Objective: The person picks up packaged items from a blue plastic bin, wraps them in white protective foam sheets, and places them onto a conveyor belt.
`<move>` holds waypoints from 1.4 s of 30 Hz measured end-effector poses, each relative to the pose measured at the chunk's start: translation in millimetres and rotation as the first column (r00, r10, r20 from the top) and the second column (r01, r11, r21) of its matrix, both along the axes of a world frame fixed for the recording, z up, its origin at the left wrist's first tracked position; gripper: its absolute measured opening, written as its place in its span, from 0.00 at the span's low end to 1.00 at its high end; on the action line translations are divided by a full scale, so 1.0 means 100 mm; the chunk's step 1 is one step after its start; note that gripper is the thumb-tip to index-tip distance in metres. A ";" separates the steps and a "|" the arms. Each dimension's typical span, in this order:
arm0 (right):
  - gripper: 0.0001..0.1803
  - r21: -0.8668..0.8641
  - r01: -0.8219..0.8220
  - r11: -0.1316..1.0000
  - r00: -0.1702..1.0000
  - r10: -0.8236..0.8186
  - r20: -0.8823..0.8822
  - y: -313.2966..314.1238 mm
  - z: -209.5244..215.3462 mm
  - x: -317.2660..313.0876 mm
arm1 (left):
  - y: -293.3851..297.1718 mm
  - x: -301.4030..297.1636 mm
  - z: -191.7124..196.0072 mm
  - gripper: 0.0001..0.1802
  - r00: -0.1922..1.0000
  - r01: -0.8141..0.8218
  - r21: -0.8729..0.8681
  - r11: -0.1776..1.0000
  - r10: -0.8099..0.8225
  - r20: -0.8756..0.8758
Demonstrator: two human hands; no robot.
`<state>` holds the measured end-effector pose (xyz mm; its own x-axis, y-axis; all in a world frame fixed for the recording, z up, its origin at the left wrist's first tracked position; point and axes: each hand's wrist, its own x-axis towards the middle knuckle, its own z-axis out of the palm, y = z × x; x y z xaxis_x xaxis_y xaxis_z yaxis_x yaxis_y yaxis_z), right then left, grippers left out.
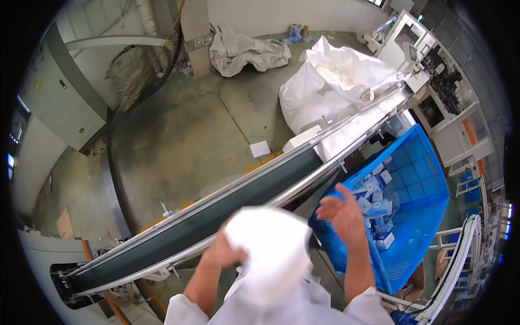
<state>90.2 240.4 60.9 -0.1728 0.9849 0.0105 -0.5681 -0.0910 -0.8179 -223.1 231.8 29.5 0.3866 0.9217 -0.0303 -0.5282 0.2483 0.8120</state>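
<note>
A white, smooth-looking bundle (271, 244), blurred by motion, is in front of my body, beside the near rail of the conveyor. My left hand (223, 250) grips its left side, with the fingertips partly hidden against it. What the bundle is made of is too blurred to tell. My right hand (342, 214) is raised to the right of it, apart from the bundle, fingers spread with nothing in them. Behind that hand, the blue plastic crate (428, 184) contains several blue-and-white packets (379, 208).
The dark green conveyor belt (216, 216) runs diagonally from lower left to upper right, with white material (355, 127) on its far part. Beyond stands a large white woven bag (309, 97). Machines (441, 108) line the right, and a grey cabinet (65, 97) stands at left.
</note>
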 end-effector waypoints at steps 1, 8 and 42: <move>0.34 -0.021 0.027 0.999 0.999 -0.028 -0.032 0.17 0.05 0.09 | 0.09 -0.08 -0.02 0.37 0.983 0.020 0.088 0.996 -0.004 -0.185; 0.22 -0.202 0.031 0.979 0.911 0.055 0.408 0.99 -0.05 0.81 | 0.71 0.62 0.36 0.31 0.934 0.073 0.213 0.974 0.008 -0.357; 0.32 -0.192 -0.122 0.974 -0.477 0.113 0.872 0.95 -2.59 3.52 | 0.94 1.93 -0.13 0.14 0.739 -0.214 -0.072 0.974 0.113 -0.664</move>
